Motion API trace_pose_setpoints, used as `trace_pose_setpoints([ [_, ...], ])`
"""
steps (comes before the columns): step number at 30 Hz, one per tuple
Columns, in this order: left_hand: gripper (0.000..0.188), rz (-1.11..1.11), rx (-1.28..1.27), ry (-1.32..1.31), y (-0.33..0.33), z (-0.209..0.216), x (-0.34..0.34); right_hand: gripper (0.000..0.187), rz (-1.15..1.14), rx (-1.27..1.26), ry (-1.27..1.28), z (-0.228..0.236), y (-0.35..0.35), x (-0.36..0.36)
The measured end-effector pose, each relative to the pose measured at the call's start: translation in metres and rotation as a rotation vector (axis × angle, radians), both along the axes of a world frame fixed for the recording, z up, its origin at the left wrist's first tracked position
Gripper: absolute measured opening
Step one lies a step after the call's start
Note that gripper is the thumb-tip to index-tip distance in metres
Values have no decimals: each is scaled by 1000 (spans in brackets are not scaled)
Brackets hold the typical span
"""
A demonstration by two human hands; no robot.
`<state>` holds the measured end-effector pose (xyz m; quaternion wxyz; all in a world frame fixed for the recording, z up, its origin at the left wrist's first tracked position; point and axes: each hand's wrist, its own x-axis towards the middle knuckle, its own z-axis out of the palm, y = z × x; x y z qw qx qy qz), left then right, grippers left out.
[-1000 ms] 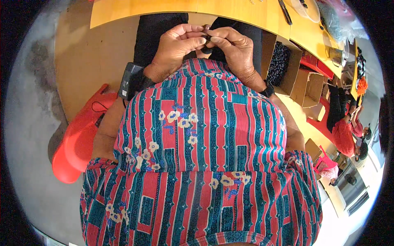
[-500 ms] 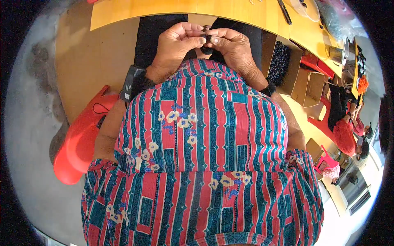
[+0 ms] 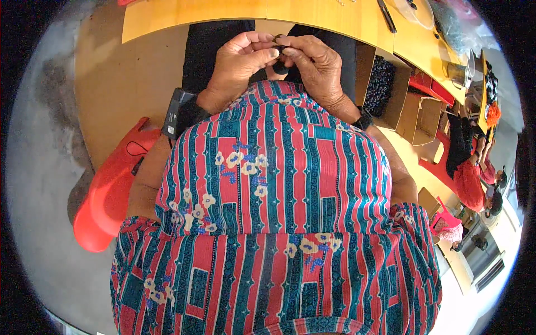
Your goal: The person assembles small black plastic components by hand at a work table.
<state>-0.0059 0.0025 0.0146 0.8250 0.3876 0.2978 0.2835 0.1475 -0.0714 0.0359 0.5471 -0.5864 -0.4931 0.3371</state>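
A small dark piece (image 3: 281, 49) with a rounded black part is pinched between my two hands, just in front of the table's near edge. Its exact kind is too small to make out. My left hand (image 3: 239, 64) is closed on its left side, thumb and fingertips together. From the other side my right hand (image 3: 317, 66) grips it, thumb below and index finger on top. The fingers cover most of it. Beneath the fingertips a rounded black part (image 3: 281, 68) shows.
The yellow table (image 3: 329, 17) runs along the top. On it lie a black pen-like tool (image 3: 386, 15) and a clear round container (image 3: 419, 14). Right of my legs stands a carton of small dark pieces (image 3: 381, 81). A red chair (image 3: 103, 195) is at left; people sit far right.
My right hand's fingers have shifted slightly up and around the small dark piece, and its thumb has moved. The left hand stays nearly in place.
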Motion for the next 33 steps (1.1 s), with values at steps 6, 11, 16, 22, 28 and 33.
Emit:
trace_pose_setpoints([
  [6, 26, 5, -8, 5, 0, 2, 0, 14, -19, -13, -14, -2, -1, 0],
  [11, 25, -1, 7, 11, 1, 1, -1, 14, 3, -63, 203, -3, -1, 2],
  [16, 26, -2, 36, 25, 0, 0, -2, 15, 43, -79, 216, -7, -2, 5],
  [22, 27, -14, 4, 27, 0, -1, -2, 15, 98, -4, 103, -5, -1, 5],
  [28, 25, -11, -38, 26, -1, -1, -1, 20, 87, -66, 122, -2, -3, 3],
  [33, 24, 2, -9, -1, -1, -3, 0, 19, 60, -117, 241, 1, -3, 0],
])
